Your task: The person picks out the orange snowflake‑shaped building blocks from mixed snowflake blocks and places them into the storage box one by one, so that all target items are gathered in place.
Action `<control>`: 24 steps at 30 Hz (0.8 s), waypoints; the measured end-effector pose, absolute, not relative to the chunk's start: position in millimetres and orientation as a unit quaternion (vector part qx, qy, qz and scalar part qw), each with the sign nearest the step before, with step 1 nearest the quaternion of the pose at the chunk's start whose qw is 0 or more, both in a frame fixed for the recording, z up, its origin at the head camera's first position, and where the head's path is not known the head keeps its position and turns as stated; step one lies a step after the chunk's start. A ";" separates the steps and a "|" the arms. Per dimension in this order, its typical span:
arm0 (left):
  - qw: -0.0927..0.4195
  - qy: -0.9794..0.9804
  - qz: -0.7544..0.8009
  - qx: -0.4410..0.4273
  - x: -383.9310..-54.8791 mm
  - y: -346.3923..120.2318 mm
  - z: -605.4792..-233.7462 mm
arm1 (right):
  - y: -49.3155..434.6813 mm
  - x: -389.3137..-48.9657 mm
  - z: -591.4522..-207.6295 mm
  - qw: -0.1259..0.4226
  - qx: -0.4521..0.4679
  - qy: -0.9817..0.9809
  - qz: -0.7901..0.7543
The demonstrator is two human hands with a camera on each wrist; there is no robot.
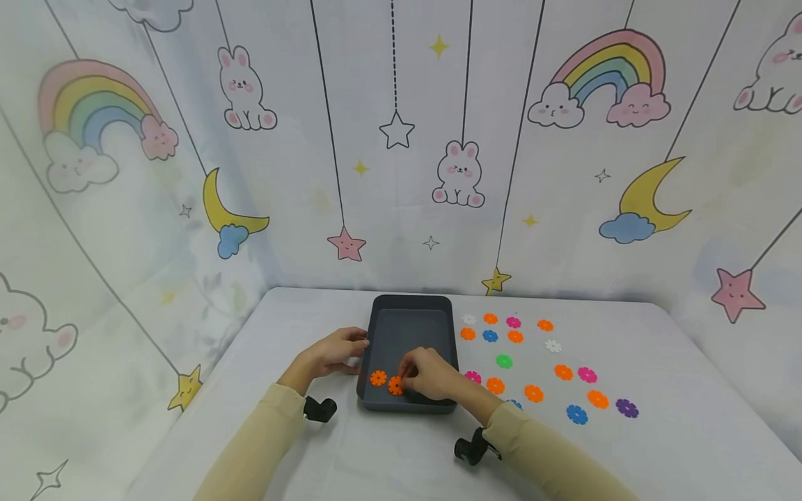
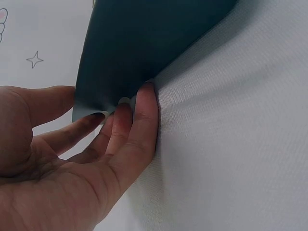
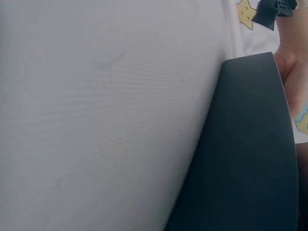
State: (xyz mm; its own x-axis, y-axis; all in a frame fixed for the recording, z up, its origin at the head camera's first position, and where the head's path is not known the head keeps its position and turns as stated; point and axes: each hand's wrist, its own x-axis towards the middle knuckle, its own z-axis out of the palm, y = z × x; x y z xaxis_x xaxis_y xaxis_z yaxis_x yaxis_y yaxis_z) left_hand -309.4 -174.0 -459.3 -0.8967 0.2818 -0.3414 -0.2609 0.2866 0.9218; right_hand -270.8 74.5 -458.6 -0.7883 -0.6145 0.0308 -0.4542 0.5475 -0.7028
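A dark grey rectangular tray (image 1: pixel 410 327) lies on the white-covered table, and its outer wall (image 3: pixel 245 144) fills much of the right wrist view. My left hand (image 1: pixel 338 350) holds the tray's left side. In the left wrist view, the fingers (image 2: pixel 144 115) press against the outer wall while the thumb reaches over the rim. Inside the tray's near end, my right hand (image 1: pixel 429 374) pinches an orange flower-shaped disc (image 1: pixel 395 385), partly covered by the fingertips. Another orange flower-shaped disc (image 1: pixel 378 378) lies to its left on the tray floor.
Flower-shaped discs are scattered right of the tray, among them a green one (image 1: pixel 504 361), a purple one (image 1: pixel 627 408), a blue one (image 1: pixel 577 415) and a white one (image 1: pixel 553 346). Some lie close to the right forearm. A printed curtain (image 1: pixel 401 209) hangs behind the table.
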 end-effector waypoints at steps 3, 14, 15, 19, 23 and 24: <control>0.228 0.769 0.597 0.009 -309.7 -174.6 -459.3 | 73.3 -270.9 -459.2 0.116 -0.301 0.874 -0.363; 0.232 0.769 0.596 0.013 -307.4 -175.2 -457.9 | 71.9 -271.9 -461.9 0.123 -0.299 0.876 -0.359; 0.233 0.768 0.596 0.013 -307.5 -175.2 -458.0 | 72.3 -271.9 -461.8 0.123 -0.301 0.876 -0.357; 0.236 0.769 0.594 0.014 -307.7 -175.0 -456.9 | 75.0 -270.6 -458.7 0.125 -0.307 0.878 -0.345; 0.237 0.770 0.592 0.011 -307.7 -174.5 -455.1 | 79.9 -268.0 -453.0 0.125 -0.322 0.878 -0.331; 0.237 0.770 0.592 0.010 -307.6 -174.5 -454.6 | 81.3 -267.2 -451.6 0.123 -0.326 0.879 -0.327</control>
State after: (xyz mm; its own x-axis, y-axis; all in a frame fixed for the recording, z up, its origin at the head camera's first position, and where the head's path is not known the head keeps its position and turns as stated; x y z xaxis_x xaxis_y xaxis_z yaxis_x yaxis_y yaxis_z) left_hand -307.6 -174.5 -454.6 -0.8874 0.2964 -0.3531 -0.2648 0.2992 0.9167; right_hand -267.2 81.3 -451.6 -0.7570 -0.6534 -0.0028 -0.4929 0.5738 -0.6540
